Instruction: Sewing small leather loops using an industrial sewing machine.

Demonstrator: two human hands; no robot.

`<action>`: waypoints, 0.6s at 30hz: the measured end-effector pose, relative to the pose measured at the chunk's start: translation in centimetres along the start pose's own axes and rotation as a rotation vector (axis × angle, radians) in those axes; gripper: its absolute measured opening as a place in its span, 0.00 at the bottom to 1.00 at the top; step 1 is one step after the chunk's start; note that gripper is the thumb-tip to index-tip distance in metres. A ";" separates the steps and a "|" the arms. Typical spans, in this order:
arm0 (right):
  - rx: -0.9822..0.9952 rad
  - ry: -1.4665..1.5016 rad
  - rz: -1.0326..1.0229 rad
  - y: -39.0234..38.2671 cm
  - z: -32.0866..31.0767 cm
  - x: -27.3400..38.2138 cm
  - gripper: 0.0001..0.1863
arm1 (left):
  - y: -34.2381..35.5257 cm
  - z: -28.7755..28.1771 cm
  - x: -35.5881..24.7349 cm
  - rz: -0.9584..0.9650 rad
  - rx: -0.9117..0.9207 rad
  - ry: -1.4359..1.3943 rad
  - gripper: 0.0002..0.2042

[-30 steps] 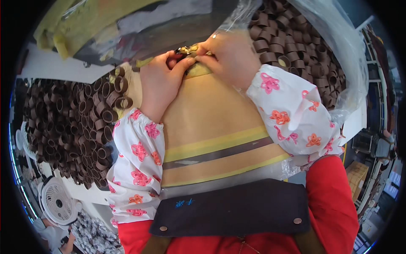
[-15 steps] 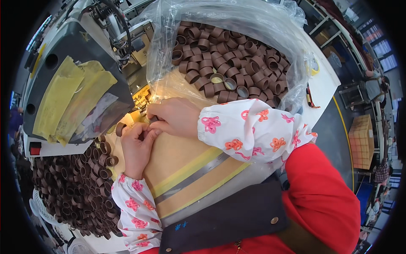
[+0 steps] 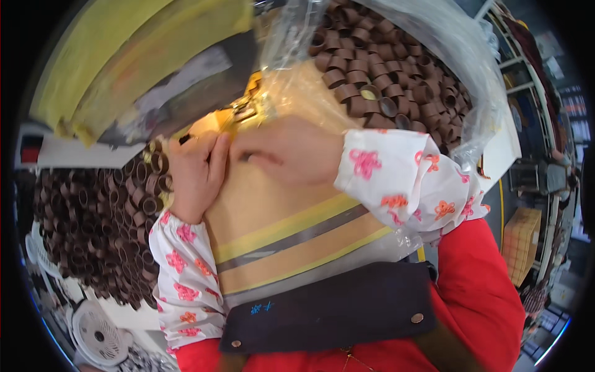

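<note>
Under the lamp of a sewing machine [image 3: 245, 111], my left hand [image 3: 193, 173] is closed, its thumb along the fingers. A brown ring-shaped band [image 3: 185, 139] shows only as a small dark edge at its fingertips; the hand hides the rest. Just right of it, my right hand [image 3: 288, 152] is curled and smeared by motion. A dark spot shows by its fingers, and what they hold cannot be made out. Both hands are over a tan work surface [image 3: 248, 217] with yellow and grey stripes.
Many brown bands [image 3: 372, 68] lie in a clear plastic bag [image 3: 477, 80] at the far right. Another heap of brown bands [image 3: 93, 223] lies at the left. Yellow sheets [image 3: 142, 56] cover the machine head at upper left. A white fan [image 3: 99, 332] stands at lower left.
The view has shifted, bringing the machine head closer. My right hand has drawn apart from my left hand and is blurred; the two were touching before.
</note>
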State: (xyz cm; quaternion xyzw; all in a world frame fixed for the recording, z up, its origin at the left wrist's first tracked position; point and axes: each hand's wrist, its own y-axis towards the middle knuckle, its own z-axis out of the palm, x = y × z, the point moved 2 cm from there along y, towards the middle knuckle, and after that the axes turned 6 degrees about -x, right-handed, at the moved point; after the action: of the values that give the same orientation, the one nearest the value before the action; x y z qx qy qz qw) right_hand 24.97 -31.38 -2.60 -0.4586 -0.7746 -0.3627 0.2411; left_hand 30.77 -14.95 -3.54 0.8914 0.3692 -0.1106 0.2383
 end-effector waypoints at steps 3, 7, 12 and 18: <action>-0.059 0.035 0.114 0.5 -2.2 -2.1 0.09 | 0.8 0.0 -1.3 -0.102 -0.069 -0.239 0.06; -0.148 0.046 0.075 1.4 -1.0 -3.3 0.08 | 0.2 -0.2 -0.6 -0.289 -0.044 -0.262 0.10; -0.301 -0.004 0.056 1.5 -1.0 -2.9 0.04 | 1.0 0.7 -1.1 -0.323 -0.169 -0.171 0.12; -0.325 -0.100 0.029 1.8 -1.4 -3.3 0.04 | 1.7 1.9 -0.4 -0.358 -0.177 -0.232 0.12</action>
State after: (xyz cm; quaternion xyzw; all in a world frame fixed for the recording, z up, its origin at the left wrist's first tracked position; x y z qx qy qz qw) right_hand 28.16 -33.66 -3.44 -0.5203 -0.7101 -0.4563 0.1300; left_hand 31.65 -17.22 -4.41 0.7685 0.5000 -0.2200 0.3332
